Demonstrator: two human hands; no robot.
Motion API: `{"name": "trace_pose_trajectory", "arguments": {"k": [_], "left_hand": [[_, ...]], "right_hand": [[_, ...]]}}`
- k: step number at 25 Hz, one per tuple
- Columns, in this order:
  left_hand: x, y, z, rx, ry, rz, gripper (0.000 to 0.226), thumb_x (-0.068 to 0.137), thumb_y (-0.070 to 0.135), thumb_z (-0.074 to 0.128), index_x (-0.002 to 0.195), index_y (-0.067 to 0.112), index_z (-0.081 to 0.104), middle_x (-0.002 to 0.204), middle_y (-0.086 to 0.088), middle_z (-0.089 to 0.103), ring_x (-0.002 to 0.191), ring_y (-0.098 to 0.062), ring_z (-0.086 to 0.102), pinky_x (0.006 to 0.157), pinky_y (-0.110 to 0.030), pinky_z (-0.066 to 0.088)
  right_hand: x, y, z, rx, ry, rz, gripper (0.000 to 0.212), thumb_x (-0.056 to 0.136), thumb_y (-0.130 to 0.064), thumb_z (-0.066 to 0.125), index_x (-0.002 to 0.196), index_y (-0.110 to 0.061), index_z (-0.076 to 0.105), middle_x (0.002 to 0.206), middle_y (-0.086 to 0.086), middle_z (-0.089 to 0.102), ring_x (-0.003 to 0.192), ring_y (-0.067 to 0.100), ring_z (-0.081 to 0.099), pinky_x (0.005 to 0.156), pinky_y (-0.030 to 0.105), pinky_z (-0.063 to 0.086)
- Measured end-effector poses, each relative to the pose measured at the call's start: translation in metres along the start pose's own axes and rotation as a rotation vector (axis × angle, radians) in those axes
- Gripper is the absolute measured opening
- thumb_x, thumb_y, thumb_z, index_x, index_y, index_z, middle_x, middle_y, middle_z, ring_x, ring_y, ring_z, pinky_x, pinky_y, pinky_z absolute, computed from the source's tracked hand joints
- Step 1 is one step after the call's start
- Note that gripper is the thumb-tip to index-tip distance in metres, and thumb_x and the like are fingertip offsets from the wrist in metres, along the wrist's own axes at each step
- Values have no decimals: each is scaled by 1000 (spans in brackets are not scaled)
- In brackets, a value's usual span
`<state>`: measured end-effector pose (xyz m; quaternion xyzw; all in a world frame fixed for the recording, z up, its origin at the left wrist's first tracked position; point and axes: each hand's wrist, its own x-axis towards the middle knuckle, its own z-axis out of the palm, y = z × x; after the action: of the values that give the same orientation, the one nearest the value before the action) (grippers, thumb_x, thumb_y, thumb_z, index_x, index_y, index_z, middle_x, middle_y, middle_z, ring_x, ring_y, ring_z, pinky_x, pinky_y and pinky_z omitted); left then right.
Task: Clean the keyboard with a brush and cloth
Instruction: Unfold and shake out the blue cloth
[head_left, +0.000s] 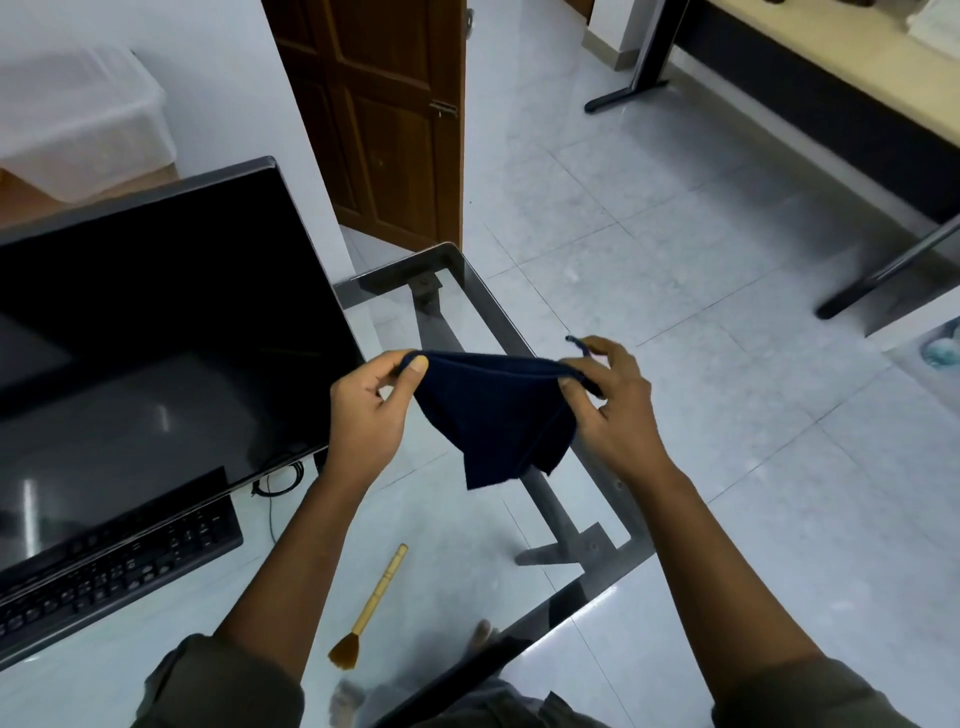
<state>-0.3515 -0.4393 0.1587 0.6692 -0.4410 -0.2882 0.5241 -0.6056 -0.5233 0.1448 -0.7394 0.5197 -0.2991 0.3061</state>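
Observation:
A dark blue cloth (493, 415) hangs in the air above the glass table, stretched between both hands. My left hand (369, 410) pinches its left top corner between thumb and fingers. My right hand (613, 405) pinches the right top corner, where a small loop sticks up. The black keyboard (119, 566) lies at the lower left, in front of the monitor and apart from both hands. A brush (371, 608) with a pale wooden handle and brown bristles lies on the glass between my forearms, bristles toward me.
A large black monitor (156, 338) stands at the left on the glass table (457, 551), with cables behind its base. The table's right edge runs diagonally beside my right arm. A brown door (384, 119), tiled floor and another desk (831, 88) lie beyond.

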Motion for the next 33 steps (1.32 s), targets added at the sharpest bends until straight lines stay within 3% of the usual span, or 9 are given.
{"name": "trace_pose_trajectory", "arguments": {"k": [4,7,11,14,16,21,26,30,33], "left_hand": [[4,30,-17,-12,52,180,13,93,20,68,100,11,74,91,-6,72,84,-24,67,78,-35,58],[-9,32,-32,3,-3,197,11,87,16,72,94,8,75,83,-6,70,72,-23,62,67,-29,54],[-33,3,-46,-43,-284,-77,3,83,5,74,86,5,75,69,3,71,62,-3,63,61,-14,49],[-46,-38,-55,40,-605,-324,5,86,12,75,89,9,77,80,-9,75,75,-12,69,72,-23,54],[-50,-63,-53,157,-665,-381,7,90,21,73,89,15,76,85,-13,74,79,-23,68,72,-32,53],[-25,-96,-14,225,-319,-332,12,96,25,64,94,16,71,86,-8,72,84,-31,68,78,-49,59],[-3,-111,11,244,-172,-371,30,94,26,67,122,16,63,110,2,65,99,-15,63,84,-29,48],[-23,-131,1,264,-115,-404,21,93,26,69,109,12,68,101,1,69,92,-14,65,83,-27,51],[-49,-137,-13,272,-62,-424,18,93,23,68,106,10,69,98,0,69,86,-9,62,74,-11,48]], "right_hand": [[3,-39,-20,135,146,-134,27,96,-6,60,110,-25,71,123,-9,60,116,13,57,89,20,46],[-12,-43,-27,179,57,-172,26,92,4,61,105,-16,72,100,-6,68,94,11,62,78,19,47],[-40,-18,-21,266,-320,53,29,88,3,64,87,-24,74,75,1,67,69,8,58,64,17,42],[-56,8,-4,176,-551,195,26,88,-3,64,81,-27,74,70,6,66,64,12,57,62,24,43],[-61,19,8,150,-576,242,25,89,-4,64,83,-26,74,72,-1,69,66,12,61,64,22,48],[-37,38,47,29,-392,287,15,92,-12,64,98,-24,72,85,-8,70,72,-2,61,68,12,43],[-16,44,83,-97,-224,213,46,89,-11,66,133,-24,60,130,-2,59,116,14,55,102,27,43],[-61,33,136,-99,-471,-6,38,88,-8,66,121,-25,69,124,-1,64,116,19,55,105,34,44],[-108,23,183,-202,-692,-162,41,90,-8,64,126,-28,65,131,-4,62,114,18,50,99,38,46]]}}
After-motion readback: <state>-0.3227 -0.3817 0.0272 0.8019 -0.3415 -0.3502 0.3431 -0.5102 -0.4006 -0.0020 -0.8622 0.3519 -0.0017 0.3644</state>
